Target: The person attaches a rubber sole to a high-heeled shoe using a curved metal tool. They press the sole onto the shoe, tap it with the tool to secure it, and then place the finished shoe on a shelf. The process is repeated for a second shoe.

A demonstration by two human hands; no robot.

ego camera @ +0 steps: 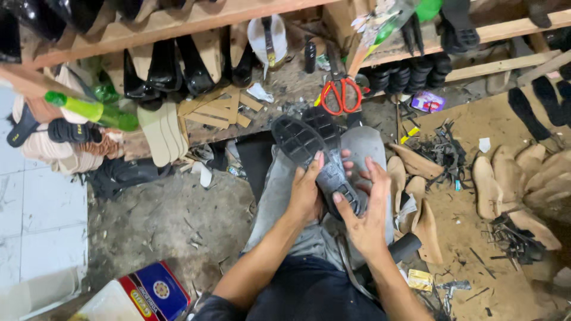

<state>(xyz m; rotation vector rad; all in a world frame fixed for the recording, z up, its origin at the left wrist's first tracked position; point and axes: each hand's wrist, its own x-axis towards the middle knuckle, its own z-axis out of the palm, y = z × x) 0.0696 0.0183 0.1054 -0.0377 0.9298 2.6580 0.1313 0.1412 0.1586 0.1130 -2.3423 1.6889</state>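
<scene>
A black rubber shoe sole (pixel 309 145) with a gridded tread lies tread-up over my lap, toe pointing away from me. My left hand (pixel 306 193) grips its left edge near the middle, thumb on top. My right hand (pixel 366 211) holds the heel end from the right, fingers curled over the tread. My knees in grey trousers (pixel 276 196) sit beneath the sole. What lies under the sole between my hands is hidden.
Red-handled scissors (pixel 341 95) lie on the cluttered bench ahead. Black shoes (pixel 178 71) and tan insoles (pixel 160 134) hang at the left. Wooden shoe lasts (pixel 511 175) lie on the right floor. A red and blue tin (pixel 156 291) sits at lower left.
</scene>
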